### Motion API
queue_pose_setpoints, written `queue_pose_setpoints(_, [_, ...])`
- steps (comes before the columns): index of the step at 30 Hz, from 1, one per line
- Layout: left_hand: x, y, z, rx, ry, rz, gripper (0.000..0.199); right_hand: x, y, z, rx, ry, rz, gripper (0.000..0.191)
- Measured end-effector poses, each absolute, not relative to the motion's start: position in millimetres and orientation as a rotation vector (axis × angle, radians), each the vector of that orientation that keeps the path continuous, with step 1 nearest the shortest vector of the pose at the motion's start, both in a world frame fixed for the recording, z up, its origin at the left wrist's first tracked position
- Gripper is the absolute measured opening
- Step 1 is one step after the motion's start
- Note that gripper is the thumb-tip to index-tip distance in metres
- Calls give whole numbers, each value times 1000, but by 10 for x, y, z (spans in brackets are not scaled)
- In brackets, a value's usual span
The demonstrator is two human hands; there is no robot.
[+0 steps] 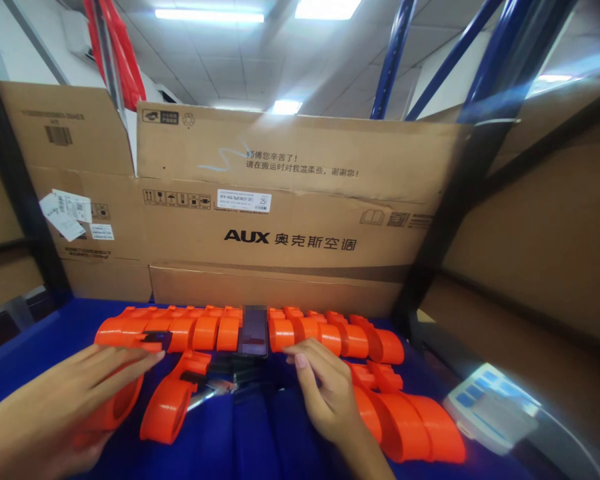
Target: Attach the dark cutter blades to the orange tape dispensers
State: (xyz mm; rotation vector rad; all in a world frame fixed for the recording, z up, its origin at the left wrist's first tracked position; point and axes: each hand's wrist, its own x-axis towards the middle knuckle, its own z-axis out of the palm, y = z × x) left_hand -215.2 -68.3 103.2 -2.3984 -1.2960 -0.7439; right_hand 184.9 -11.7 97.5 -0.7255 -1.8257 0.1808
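My left hand [80, 393] is around an orange plastic ring-shaped part [125, 403], its fingers reaching over the top and the thumb below. Just past those fingertips is a small black piece [159, 337] beside more orange. Another orange ring part [167, 407] with a clip-like top lies on the blue cloth to the right of that hand. Near it is a blurred tool with a shiny metal end [205, 395] and dark parts. My right hand [325, 390] is raised over the middle, fingers curled and thumb close to the index finger; nothing shows in it.
A row of orange ring parts [183, 332] runs along the back, with a dark phone-like device [255, 337] standing amid it. More orange parts [405, 427] lie at right beside a white device with blue buttons [493, 407]. A cardboard box wall [290, 260] and dark posts [445, 220] enclose the blue surface.
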Motion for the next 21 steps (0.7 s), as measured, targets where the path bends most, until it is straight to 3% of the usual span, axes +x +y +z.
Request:
queue_pose_setpoints(6, [-1963,-684,1336,-2314,-1141,-633,80,1840,-118,948,-732,-1846,206,26])
queue_pose_setpoints(11, [-1302,-710,1246,-2343,-804,-656,77,1797,-116,887,-763,-1663,422,23])
queue_pose_setpoints(17, [-466,-520,966,-2262,-453,-895,56,1773,-54,829,-814,-1505,722,43])
queue_pose_setpoints(21, [-304,-413,948,-2460,-435,-849,60,1762,-12,833,-743,-1418,854,54])
